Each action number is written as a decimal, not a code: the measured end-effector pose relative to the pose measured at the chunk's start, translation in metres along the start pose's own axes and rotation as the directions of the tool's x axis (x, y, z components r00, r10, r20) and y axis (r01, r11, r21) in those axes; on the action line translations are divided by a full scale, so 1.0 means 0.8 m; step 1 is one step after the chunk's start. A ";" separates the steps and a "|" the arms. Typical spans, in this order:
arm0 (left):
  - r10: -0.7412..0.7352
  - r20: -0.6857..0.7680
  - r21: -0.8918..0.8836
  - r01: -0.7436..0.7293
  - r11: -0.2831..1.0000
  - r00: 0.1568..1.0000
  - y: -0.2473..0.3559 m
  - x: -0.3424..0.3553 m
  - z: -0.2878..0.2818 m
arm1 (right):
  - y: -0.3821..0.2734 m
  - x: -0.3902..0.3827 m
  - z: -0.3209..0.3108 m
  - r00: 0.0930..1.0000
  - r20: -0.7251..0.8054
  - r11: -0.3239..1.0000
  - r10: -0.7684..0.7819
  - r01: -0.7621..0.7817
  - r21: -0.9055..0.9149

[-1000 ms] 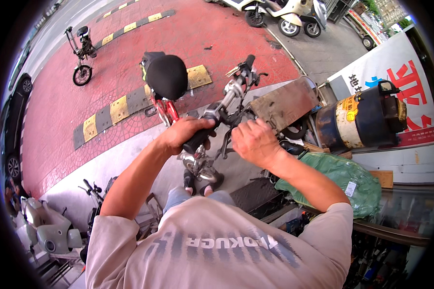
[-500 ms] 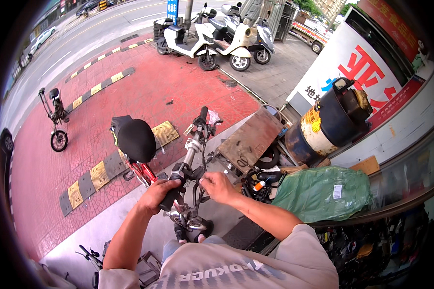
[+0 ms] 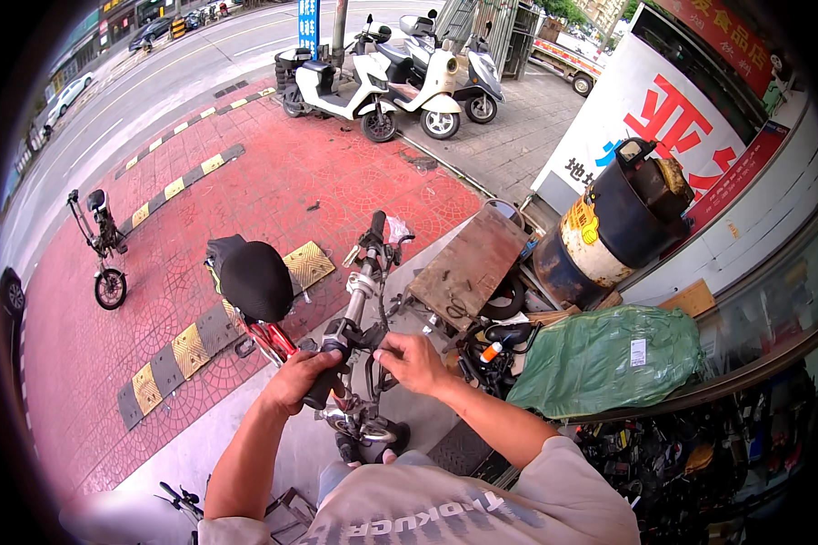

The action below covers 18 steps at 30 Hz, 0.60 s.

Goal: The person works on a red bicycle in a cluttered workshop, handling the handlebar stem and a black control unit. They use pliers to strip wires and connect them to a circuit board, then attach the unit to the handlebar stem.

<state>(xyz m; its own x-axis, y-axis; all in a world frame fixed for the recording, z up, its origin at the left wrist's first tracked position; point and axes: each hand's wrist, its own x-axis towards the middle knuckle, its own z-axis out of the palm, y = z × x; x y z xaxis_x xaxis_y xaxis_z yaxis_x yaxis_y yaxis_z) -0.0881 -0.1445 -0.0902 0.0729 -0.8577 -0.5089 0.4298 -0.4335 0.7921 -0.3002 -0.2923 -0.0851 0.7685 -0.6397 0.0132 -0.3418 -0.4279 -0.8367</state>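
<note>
Red paving bricks (image 3: 273, 182) spread out from a grey concrete apron in front of a shop, with yellow-and-black speed bumps (image 3: 186, 350) running across them and a road beyond at the upper left. Only the head camera looks down on this.

Close below it stands a small red electric bicycle (image 3: 273, 341), front end toward the person, its black saddle (image 3: 254, 280) to the left and its handlebar (image 3: 359, 291) running away from the lens. The left hand (image 3: 302, 380) is wrapped tight round the near black handlebar grip (image 3: 323, 386), fingers closed fully over it, which looks like a way of bracing the bar so it cannot swing. The right hand (image 3: 415, 363) sits just beside it, fingers pinched together on something small at the bar's stem or cabling; what it pinches is too small to tell. The far grip (image 3: 377, 222) points free toward the street.

To the right, leaning against clutter, are a rusty metal plate (image 3: 473, 263), a dark steel drum (image 3: 618, 222) tilted on its side against the white wall, and a green plastic sack (image 3: 609, 359) bulging beside a black tyre (image 3: 504, 300). These seem parked out of the walkway. Three scooters (image 3: 400, 77) stand in a row at the top, and another small bicycle (image 3: 104, 245) stands alone on the bricks at the left.
</note>
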 end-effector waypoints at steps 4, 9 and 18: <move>0.044 -0.029 -0.001 -0.044 0.999 0.999 -0.007 0.000 -0.003 | 0.008 0.001 0.002 0.996 -0.024 0.995 -0.084 0.085 0.043; 0.008 -0.046 -0.288 -0.021 0.957 0.999 -0.012 -0.010 -0.001 | 0.031 -0.001 -0.041 0.989 -0.026 0.981 -0.148 0.144 -0.131; 0.163 0.005 0.578 -0.136 0.804 0.987 -0.160 -0.022 0.026 | 0.070 -0.074 0.014 0.871 0.488 0.992 -0.064 0.110 -0.066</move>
<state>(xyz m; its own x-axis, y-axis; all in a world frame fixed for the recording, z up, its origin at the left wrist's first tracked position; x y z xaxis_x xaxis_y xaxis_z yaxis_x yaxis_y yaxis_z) -0.1630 -0.0797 -0.1759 0.1370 -0.9182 -0.3716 -0.1845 -0.3922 0.9012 -0.3593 -0.2714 -0.1390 0.9548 -0.2179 -0.2020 -0.2901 -0.5372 -0.7920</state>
